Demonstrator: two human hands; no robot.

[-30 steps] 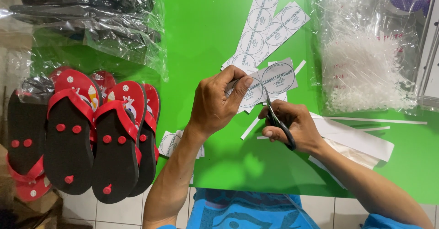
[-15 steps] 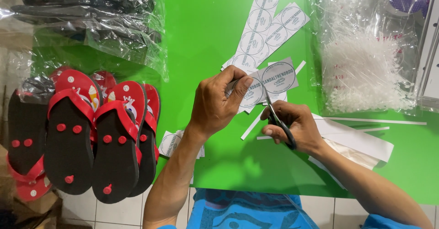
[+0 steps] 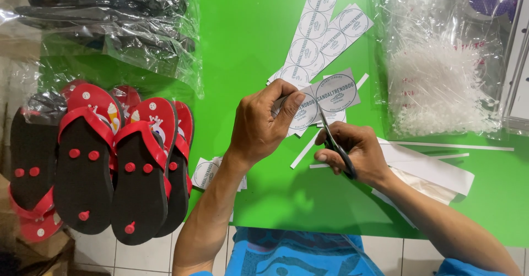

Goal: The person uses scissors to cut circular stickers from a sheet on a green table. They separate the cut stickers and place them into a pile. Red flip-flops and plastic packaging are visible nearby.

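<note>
My left hand (image 3: 262, 124) pinches a white paper strip of round printed labels (image 3: 325, 97) above a green table (image 3: 253, 44). My right hand (image 3: 355, 152) grips black-handled scissors (image 3: 333, 141), whose blades point up into the strip between two labels. More label strips (image 3: 322, 28) lie on the table just beyond my hands. A small pile of cut label squares (image 3: 206, 172) sits by my left forearm.
Red and black flip-flops (image 3: 104, 160) stand stacked at the left edge, with bagged black sandals (image 3: 104, 17) behind them. A clear bag of white plastic fasteners (image 3: 441, 83) lies at the right. White paper offcuts (image 3: 435, 165) rest under my right wrist.
</note>
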